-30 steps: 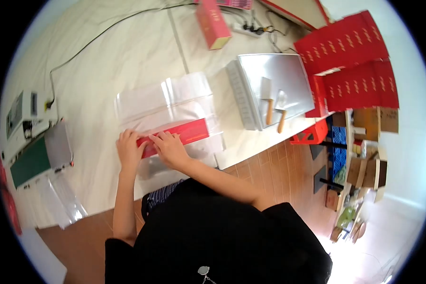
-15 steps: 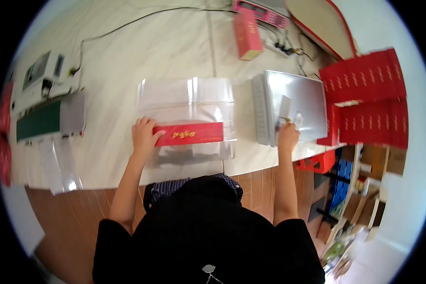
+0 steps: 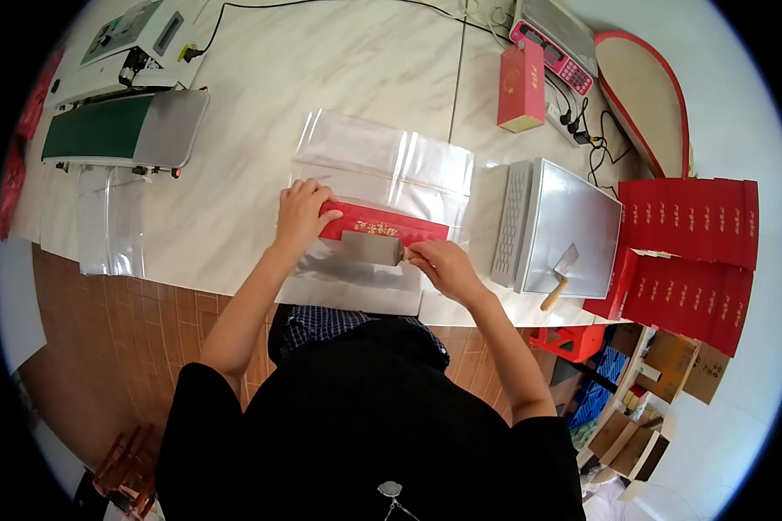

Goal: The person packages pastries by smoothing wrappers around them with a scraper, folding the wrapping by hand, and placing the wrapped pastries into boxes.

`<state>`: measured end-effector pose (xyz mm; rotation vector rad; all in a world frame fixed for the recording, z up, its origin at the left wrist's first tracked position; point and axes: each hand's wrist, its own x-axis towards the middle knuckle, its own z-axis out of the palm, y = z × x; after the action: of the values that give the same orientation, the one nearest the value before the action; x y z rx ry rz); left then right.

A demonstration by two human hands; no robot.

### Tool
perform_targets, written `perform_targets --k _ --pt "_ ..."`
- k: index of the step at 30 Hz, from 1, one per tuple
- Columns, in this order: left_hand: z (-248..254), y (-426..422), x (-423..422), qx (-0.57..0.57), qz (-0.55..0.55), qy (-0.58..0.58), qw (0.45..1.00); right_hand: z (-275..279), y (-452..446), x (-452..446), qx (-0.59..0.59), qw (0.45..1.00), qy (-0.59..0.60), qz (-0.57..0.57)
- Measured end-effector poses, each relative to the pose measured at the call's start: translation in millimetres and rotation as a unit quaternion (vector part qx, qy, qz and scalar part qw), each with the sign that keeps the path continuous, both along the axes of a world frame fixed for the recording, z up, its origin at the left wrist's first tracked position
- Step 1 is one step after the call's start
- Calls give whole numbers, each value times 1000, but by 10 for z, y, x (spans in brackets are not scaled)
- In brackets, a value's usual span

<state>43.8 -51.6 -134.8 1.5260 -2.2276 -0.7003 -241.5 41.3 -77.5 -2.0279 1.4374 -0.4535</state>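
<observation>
My right hand (image 3: 444,267) is closed round the handle of a flat-bladed scraper (image 3: 371,247). Its metal blade lies along the near edge of a long red box (image 3: 391,223) with gold lettering. At the box's left end, my left hand (image 3: 304,214) grips it between thumb and fingers. Beneath the box, clear plastic film (image 3: 347,143) is spread on the marbled table (image 3: 269,95). A second tool, a small trowel (image 3: 566,260) with a wooden handle, rests on the metal box (image 3: 582,221) to the right.
Stacked red boxes (image 3: 691,221) stand at the right, near a pink scale (image 3: 552,56), an upright red box (image 3: 521,87) and a power strip (image 3: 567,124). At the left are a machine with a green belt (image 3: 100,128) and plastic bags (image 3: 111,221).
My right hand has left the red box, taken the scraper from the metal box and brought it to the red box. My left hand stays at the box's left end. The view has shifted.
</observation>
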Motion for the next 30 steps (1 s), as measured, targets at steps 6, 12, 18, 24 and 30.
perform_targets --k 6,12,18,24,30 --pt "-61 7 24 -22 -14 15 1000 -145 -176 13 -9 997 61 42" --pt "-73 2 22 -29 -22 28 999 -202 -218 -102 -10 995 94 -24" --pt "-58 13 9 -36 -14 29 999 -253 -154 -62 -90 983 131 -96" --pt "-69 29 -1 -55 -14 29 998 -252 -86 10 -55 975 133 -172" --pt "-80 45 5 -59 -12 43 997 -301 -50 109 -86 947 129 -280"
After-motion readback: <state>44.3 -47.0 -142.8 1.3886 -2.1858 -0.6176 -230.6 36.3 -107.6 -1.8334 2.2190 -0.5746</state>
